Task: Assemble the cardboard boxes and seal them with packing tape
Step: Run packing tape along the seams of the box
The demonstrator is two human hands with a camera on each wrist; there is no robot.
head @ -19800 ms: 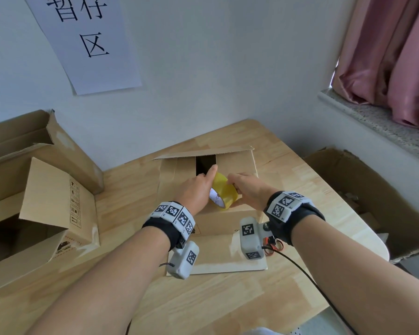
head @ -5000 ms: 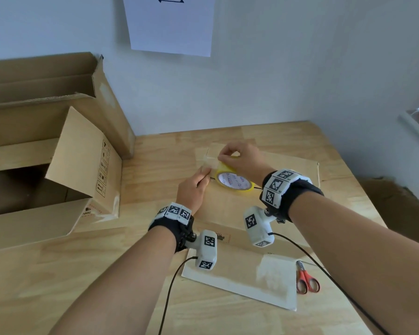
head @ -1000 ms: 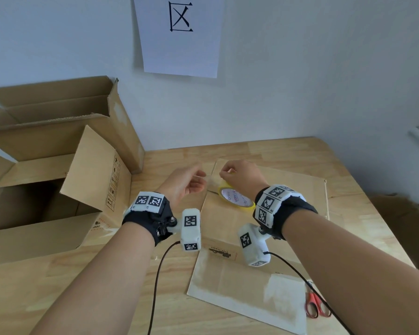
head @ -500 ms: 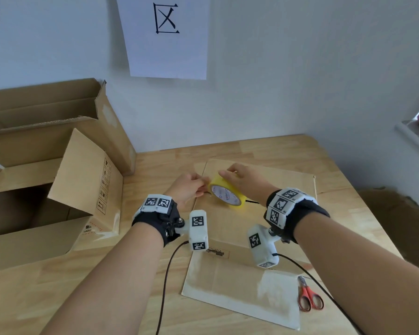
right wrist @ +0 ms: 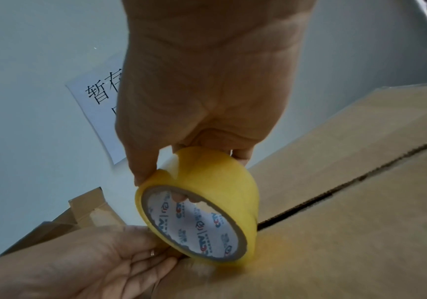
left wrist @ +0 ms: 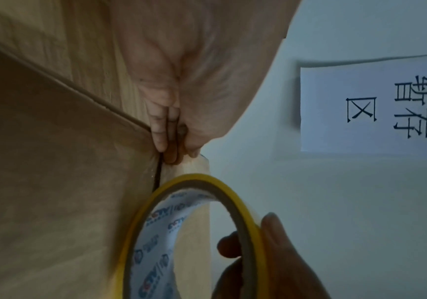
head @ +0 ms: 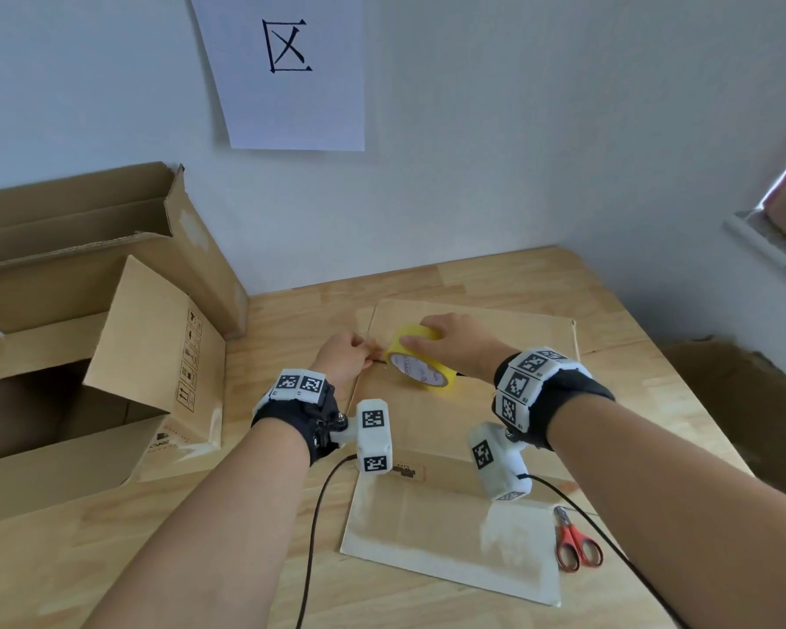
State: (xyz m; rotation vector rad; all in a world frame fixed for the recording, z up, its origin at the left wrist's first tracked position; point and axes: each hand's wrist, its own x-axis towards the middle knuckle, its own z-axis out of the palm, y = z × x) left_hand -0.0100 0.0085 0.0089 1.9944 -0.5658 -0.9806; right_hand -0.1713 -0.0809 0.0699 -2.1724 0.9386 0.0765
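Observation:
A brown cardboard box (head: 509, 338) lies on the wooden table with its top flaps folded shut; a dark seam (right wrist: 335, 194) runs between them. My right hand (head: 445, 340) grips a yellow roll of packing tape (head: 420, 363) from above, thumb on one side and fingers on the other, and stands it on edge on the box top near the left edge. My left hand (head: 348, 356) is just left of the roll. Its fingertips (left wrist: 171, 149) pinch the tape's free end (left wrist: 194, 165) at the box's left edge. The roll (right wrist: 220, 182) touches the cardboard.
Red-handled scissors (head: 577, 544) lie at the front right beside a pale flat cardboard sheet (head: 450, 542). A large open box (head: 155, 347) and another behind it (head: 87, 229) fill the left side. A paper sign (head: 291, 70) hangs on the wall. A carton (head: 745, 401) sits beyond the table's right edge.
The left hand, apart from the roll a second ago, has closed in on it at the box's left edge. The right hand has tipped the roll up onto its edge.

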